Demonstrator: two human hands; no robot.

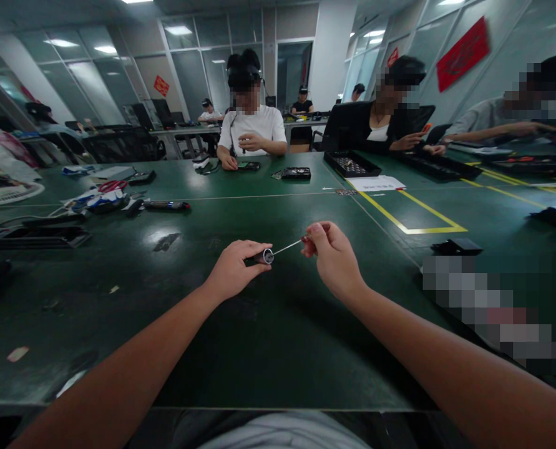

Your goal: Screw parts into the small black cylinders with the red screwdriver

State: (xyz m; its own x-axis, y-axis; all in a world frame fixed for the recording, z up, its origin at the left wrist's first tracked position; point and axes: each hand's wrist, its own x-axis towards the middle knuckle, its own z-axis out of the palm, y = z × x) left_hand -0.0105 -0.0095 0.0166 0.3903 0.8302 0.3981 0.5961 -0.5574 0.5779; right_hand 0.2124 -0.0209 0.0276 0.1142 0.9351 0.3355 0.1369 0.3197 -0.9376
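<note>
In the head view, my left hand [233,271] grips a short dark cylinder [267,256] between thumb and fingers, its round end with a pale ring facing right. A thin pale rod [287,247] slants up from that ringed end toward my right hand [331,252]. The rod's far end lies pinched between my right thumb and fingertips, which partly hide it. Whether the rod sits inside the cylinder or only touches its end I cannot tell. Both hands are above the green table [268,349], a little apart.
A dark pen-like tool [168,205] lies at left near cables and red-handled items [112,186]. Black trays [351,164] stand toward the back right beside white paper [375,183] and yellow tape [432,231]. A person in white [254,131] works across the table.
</note>
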